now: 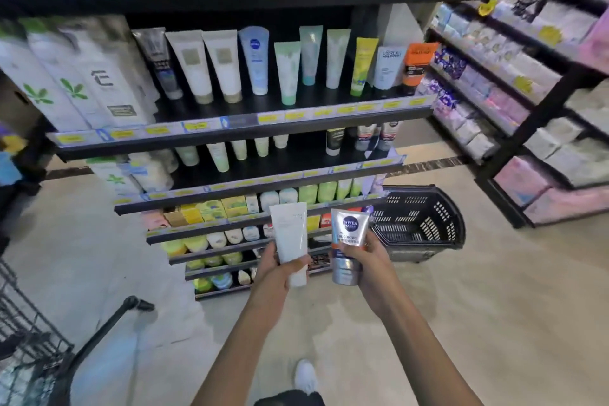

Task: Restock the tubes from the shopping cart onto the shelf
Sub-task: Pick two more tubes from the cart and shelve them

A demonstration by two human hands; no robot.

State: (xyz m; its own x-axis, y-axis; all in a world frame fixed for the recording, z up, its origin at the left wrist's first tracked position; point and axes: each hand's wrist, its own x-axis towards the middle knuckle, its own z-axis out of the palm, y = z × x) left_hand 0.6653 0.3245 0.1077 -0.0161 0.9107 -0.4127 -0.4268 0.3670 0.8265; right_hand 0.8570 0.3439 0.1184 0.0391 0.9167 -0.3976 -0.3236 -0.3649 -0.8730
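My left hand (280, 269) grips a plain white tube (291, 241), cap end down. My right hand (364, 260) grips a silver Nivea tube (348, 241) with a blue logo, also cap down. Both tubes are held upright side by side at low-shelf height, in front of the black shelf unit (230, 130). A row of upright tubes (257, 59) stands on the shelf at eye level. The wire shopping cart (23, 339) is at the lower left corner, and its contents are blurred.
A black plastic basket (418, 221) sits on the floor right of the shelf unit. Another rack (527, 102) of soft packs fills the right side. White boxes (75, 76) stand at the shelf's left end. My white shoe (304, 376) is on the beige floor.
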